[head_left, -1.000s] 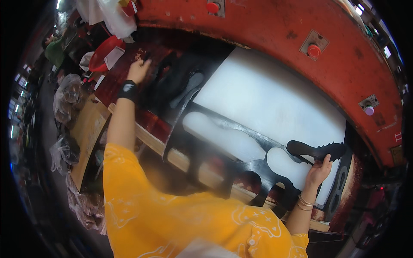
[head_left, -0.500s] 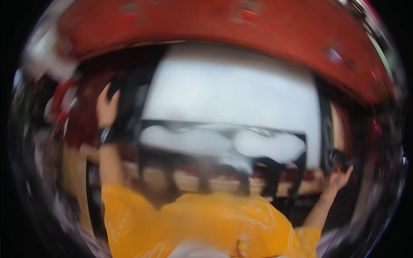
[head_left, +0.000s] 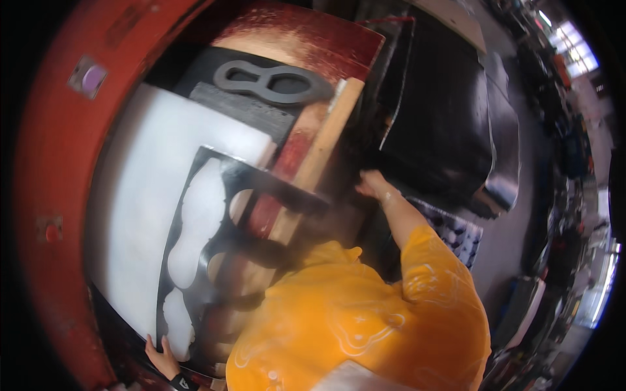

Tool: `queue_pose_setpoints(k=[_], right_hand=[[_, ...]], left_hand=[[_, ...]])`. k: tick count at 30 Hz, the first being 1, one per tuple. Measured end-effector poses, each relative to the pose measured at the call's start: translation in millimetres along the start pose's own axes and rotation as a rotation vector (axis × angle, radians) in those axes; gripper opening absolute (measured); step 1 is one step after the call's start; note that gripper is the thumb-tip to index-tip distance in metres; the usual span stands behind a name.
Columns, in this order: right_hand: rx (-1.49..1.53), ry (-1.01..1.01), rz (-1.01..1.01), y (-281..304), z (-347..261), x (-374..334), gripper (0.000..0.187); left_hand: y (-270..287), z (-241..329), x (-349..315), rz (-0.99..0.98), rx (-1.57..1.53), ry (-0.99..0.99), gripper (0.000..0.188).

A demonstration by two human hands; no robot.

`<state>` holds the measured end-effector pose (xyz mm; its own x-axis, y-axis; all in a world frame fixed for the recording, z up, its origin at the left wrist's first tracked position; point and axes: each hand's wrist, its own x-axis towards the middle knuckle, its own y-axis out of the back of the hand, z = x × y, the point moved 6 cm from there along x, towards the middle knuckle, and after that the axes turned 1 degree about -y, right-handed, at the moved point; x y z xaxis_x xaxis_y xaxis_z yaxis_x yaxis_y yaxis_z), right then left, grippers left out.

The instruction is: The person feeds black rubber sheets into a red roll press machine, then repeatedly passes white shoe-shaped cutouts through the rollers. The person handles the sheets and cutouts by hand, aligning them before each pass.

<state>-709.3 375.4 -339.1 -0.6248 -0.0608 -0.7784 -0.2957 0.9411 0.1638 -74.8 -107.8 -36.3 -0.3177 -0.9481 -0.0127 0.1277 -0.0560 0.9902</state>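
Observation:
A black sheet with sole-shaped cut-outs [head_left: 215,251] lies partly on a thick white board [head_left: 134,215] and reaches over the near edge. My left hand [head_left: 163,357], a dark band at its wrist, is at the sheet's lower left corner with thumb and fingers apart. Out to the right, my right hand [head_left: 373,184] is beside a stack of glossy black sheets [head_left: 440,111]. Its fingertips are blurred against a dark area, so what they touch does not show. Beyond the white board, a grey sole-shaped frame [head_left: 274,83] rests on a dark slab.
A red machine beam [head_left: 65,163] with buttons runs along the left. A wooden strip [head_left: 329,133] edges the worn red surface [head_left: 326,32]. Below the stacked sheets is a patterned sheet [head_left: 450,228]. Grey floor [head_left: 492,241] and cluttered shelves lie to the right.
The view has swung to the right, bringing the black stack and the grey frame into sight. My right hand has moved to the stack, my left to the cut-out sheet's corner.

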Motion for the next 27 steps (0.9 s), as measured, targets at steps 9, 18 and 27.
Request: queue_pose_setpoints(k=[9, 18, 27], right_hand=[[-0.160, 1.349, 0.377, -36, -234, -158, 0.036], [-0.085, 1.107, -0.156, -118, -127, -284, 0.043], [-0.268, 0.762, 0.058, 83, 36, -334, 0.032]], left_hand=[[48, 19, 19, 0.087, -0.188, -0.086, 0.034], [122, 103, 38, 0.148, -0.496, -0.366, 0.026], [141, 293, 76, 0.037, -0.535, -1.153, 0.024]])
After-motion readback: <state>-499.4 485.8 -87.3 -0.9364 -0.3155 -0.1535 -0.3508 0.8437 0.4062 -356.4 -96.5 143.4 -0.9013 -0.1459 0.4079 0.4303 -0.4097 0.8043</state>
